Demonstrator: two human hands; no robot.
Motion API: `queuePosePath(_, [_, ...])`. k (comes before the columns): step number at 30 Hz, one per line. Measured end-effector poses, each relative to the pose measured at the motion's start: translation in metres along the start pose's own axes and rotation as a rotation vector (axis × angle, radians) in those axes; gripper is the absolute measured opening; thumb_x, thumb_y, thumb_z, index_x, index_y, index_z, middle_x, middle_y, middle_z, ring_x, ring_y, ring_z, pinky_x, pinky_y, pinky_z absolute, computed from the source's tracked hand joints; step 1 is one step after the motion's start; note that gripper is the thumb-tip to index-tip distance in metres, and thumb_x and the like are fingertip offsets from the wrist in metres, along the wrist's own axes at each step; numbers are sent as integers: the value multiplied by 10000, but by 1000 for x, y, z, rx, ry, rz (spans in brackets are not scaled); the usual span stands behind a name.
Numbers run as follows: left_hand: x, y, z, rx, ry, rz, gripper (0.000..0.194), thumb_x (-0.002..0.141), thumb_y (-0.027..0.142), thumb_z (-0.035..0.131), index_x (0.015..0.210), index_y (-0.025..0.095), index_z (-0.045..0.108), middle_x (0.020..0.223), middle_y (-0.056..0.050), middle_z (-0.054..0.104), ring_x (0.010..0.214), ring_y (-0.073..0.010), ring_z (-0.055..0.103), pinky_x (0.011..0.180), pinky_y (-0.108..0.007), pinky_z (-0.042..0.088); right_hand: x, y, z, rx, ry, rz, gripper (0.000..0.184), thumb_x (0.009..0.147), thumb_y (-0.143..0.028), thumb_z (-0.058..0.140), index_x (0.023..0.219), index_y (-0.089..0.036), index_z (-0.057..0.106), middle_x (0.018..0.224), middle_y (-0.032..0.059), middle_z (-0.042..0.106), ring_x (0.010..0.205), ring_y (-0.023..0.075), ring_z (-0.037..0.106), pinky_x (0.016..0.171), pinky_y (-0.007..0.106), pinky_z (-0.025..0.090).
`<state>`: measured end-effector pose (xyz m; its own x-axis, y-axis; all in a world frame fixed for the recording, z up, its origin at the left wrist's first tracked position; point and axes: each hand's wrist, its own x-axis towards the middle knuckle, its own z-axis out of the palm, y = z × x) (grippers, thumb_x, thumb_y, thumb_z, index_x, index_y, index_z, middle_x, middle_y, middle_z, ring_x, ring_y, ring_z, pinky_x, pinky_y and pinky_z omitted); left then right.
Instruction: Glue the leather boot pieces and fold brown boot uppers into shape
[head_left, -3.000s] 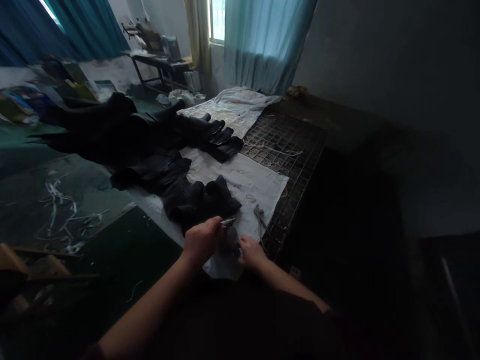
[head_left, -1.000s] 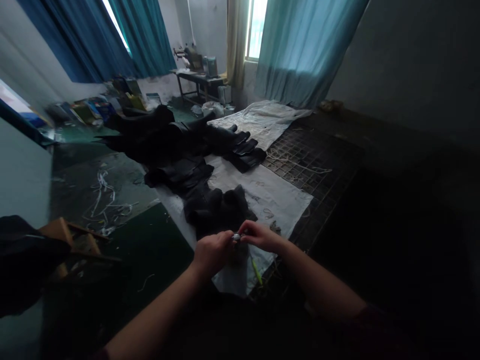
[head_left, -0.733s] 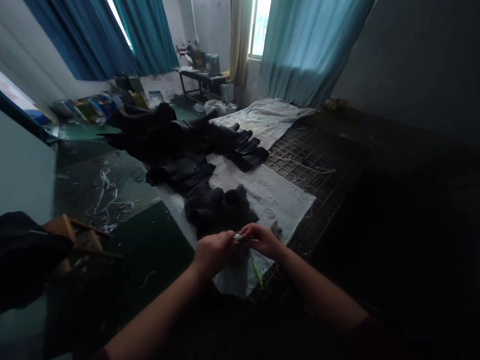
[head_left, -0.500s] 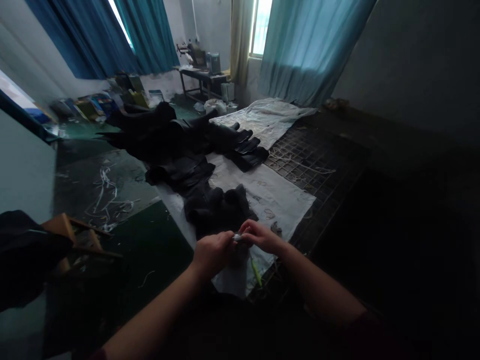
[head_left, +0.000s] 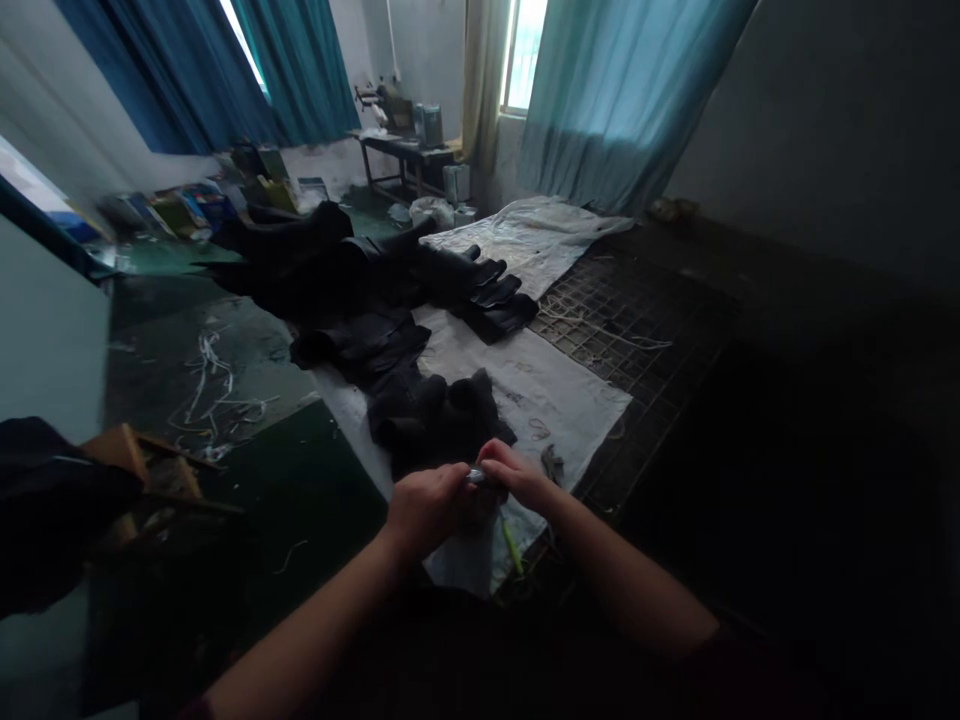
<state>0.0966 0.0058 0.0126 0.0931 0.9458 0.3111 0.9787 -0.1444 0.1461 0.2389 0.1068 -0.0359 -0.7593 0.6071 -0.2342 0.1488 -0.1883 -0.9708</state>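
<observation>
My left hand (head_left: 427, 508) is closed, its thumb and fingers pinching one end of a small shiny silver-white piece (head_left: 475, 475). At the other end, the fingers of my right hand (head_left: 519, 474) are closed on the same piece. It is too small and dim to tell its kind. Dark material (head_left: 442, 415), black and curled, lies just beyond both hands on a white sheet (head_left: 577, 380). Below the right hand a yellow-green slim tool (head_left: 512, 545) rests near the sheet's edge. A small grey scrap (head_left: 553, 462) lies to the right of my right hand.
More black pieces (head_left: 322, 270) are heaped farther back. A dark grid surface (head_left: 622, 310) with loose pale cords extends to the right. A wooden stool (head_left: 157, 470) with dark cloth beside it stands at left. White strands (head_left: 214, 380) litter the floor; a machine table (head_left: 405, 150) stands behind.
My right hand has shifted very slightly, with its wrist a little to the left. Both hands keep hold of the small silver-white piece.
</observation>
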Motion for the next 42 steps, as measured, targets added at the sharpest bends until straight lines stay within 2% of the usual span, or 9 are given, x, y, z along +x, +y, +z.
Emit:
queuePosePath(4, [1, 0, -1, 6, 5, 16, 170, 853, 293, 436, 843, 191, 571, 691, 7, 653, 533, -132, 573, 480, -255, 320, 0, 4, 0, 3, 13, 10, 289, 773, -481, 484, 712, -200, 446, 531, -65, 457, 450, 92, 446, 413, 212, 359])
queuePosePath(8, [1, 0, -1, 26, -16, 7, 194, 864, 306, 416, 822, 196, 570, 669, 11, 643, 514, -130, 559, 468, -258, 297, -9, -3, -13, -3, -57, -41, 327, 608, -401, 698, 797, -171, 562, 685, -9, 588, 632, 140, 565, 594, 280, 468])
queuePosePath(14, [1, 0, 0, 19, -14, 3, 170, 856, 301, 435, 832, 200, 570, 686, 13, 649, 521, -127, 561, 470, -256, 294, -17, -3, -15, -21, -6, -139, 309, 624, -370, 700, 841, -182, 586, 910, 45, 608, 858, 180, 583, 809, 343, 458])
queuePosePath(19, [1, 1, 0, 22, -14, 1, 181, 856, 304, 429, 816, 199, 570, 660, 15, 642, 514, -132, 564, 469, -262, 300, -8, 1, -17, -55, -73, -73, 319, 638, -431, 688, 799, -170, 599, 697, 8, 609, 646, 145, 577, 618, 284, 470])
queuePosePath(23, [1, -1, 1, 11, 9, 3, 169, 855, 301, 437, 842, 196, 570, 692, 12, 655, 531, -130, 575, 475, -258, 316, 3, 4, -13, -63, -149, 33, 502, 785, -584, 427, 523, -164, 510, 416, -22, 457, 368, 103, 436, 372, 235, 341])
queuePosePath(28, [0, -1, 1, 5, 17, 26, 170, 859, 292, 431, 839, 188, 564, 683, 9, 648, 519, -126, 569, 470, -255, 315, 0, -3, -13, -19, -80, -24, 395, 716, -536, 563, 875, -175, 553, 679, -24, 518, 594, 101, 509, 540, 233, 421])
queuePosePath(31, [0, 0, 0, 18, 11, 21, 177, 856, 298, 430, 823, 189, 566, 665, 8, 642, 503, -130, 561, 457, -259, 299, -6, -3, -11, 70, -91, -33, 594, 573, -433, 726, 1064, -218, 469, 757, -39, 520, 655, 104, 523, 601, 240, 434])
queuePosePath(36, [2, 0, 1, 20, 11, 13, 179, 858, 297, 430, 830, 191, 573, 688, 5, 649, 516, -126, 564, 467, -251, 307, -5, 10, -1, 175, 4, 99, 362, 771, -551, 456, 915, -219, 448, 566, -75, 435, 386, 82, 385, 366, 210, 309])
queuePosePath(42, [2, 0, 2, 29, -10, 5, 190, 861, 312, 425, 824, 200, 575, 674, 11, 638, 522, -129, 563, 468, -254, 303, -4, 12, 2, 219, 28, 20, 547, 564, -445, 715, 992, -234, 449, 745, -48, 493, 632, 100, 500, 534, 217, 395])
